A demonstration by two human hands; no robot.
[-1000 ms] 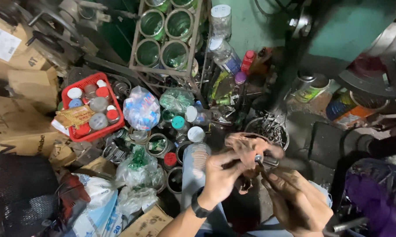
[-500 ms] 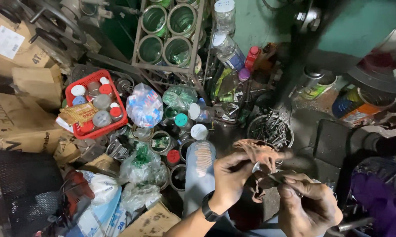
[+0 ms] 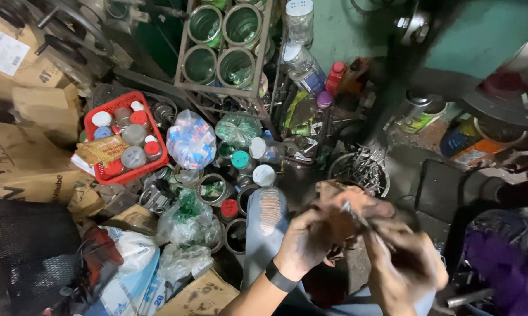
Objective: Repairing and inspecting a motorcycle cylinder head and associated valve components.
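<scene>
My left hand (image 3: 311,240), with a black wristband, and my right hand (image 3: 401,257) meet low in the middle of the view, both grimy. Together they grip a small dirty metal part (image 3: 349,213); the blur hides its exact shape. A thin metal piece pokes out between the fingers. Below the hands lies my knee in pale jeans (image 3: 267,225). Just beyond the hands stands a round bowl of metal bits (image 3: 357,169).
A red basket of capped bottles (image 3: 126,140) sits at the left, next to cardboard boxes (image 3: 24,152). A metal rack of green tins (image 3: 223,47) stands at the top. Plastic bags, jars and bottles crowd the floor. A purple cloth (image 3: 495,263) lies at the right.
The view has shifted slightly. My hands have drawn closer together and turned around the small part; the right hand now sits lower and more closed.
</scene>
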